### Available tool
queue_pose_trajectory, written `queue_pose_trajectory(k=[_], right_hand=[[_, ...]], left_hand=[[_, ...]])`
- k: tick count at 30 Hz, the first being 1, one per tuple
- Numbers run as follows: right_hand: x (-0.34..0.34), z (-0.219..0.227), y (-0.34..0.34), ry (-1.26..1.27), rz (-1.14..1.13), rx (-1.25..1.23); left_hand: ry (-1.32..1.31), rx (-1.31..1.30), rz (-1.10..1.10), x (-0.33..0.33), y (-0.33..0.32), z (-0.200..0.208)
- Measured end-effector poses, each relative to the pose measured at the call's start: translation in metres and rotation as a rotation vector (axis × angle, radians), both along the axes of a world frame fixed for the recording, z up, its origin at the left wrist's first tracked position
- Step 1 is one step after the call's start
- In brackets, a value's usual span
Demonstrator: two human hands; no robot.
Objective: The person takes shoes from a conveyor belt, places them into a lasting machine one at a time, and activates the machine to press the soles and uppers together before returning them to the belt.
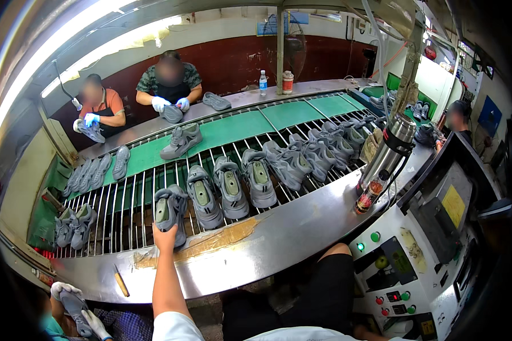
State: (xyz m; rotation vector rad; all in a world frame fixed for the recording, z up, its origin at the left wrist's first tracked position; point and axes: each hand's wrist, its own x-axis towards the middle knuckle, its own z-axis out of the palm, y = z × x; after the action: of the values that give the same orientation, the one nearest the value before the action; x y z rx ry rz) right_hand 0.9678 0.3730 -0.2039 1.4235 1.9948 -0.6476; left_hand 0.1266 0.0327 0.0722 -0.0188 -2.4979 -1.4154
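My left hand (165,236) reaches out over the steel bench edge and is closed on the heel end of a grey sneaker (179,219). That sneaker has a pale green insole and sits at the near edge of the metal bars. To its right, more grey sneakers stand in a row, among them one sneaker (203,199) right beside it, then another (231,190) and another (260,182). My right hand does not show; only a bit of skin appears at the lower edge beside the machine.
A green conveyor belt (239,128) runs behind the bars (131,210). An awl-like tool with a wooden handle (121,284) lies on the steel bench (256,256). A thermos (389,148) and a bottle (371,196) stand right, by a control panel (404,250). Co-workers handle shoes across the belt and at lower left.
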Motion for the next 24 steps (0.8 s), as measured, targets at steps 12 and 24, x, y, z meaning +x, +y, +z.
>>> queue_pose_trajectory(k=[12,24], right_hand=[[0.073,-0.064,-0.035,0.396,0.524,0.220],[-0.002,-0.087,-0.083,0.157,-0.433,0.726]], left_hand=[[0.038,-0.226,0.069,-0.017,0.034,-0.030],[0.204,-0.654,0.016,0.126,0.028,-0.039]])
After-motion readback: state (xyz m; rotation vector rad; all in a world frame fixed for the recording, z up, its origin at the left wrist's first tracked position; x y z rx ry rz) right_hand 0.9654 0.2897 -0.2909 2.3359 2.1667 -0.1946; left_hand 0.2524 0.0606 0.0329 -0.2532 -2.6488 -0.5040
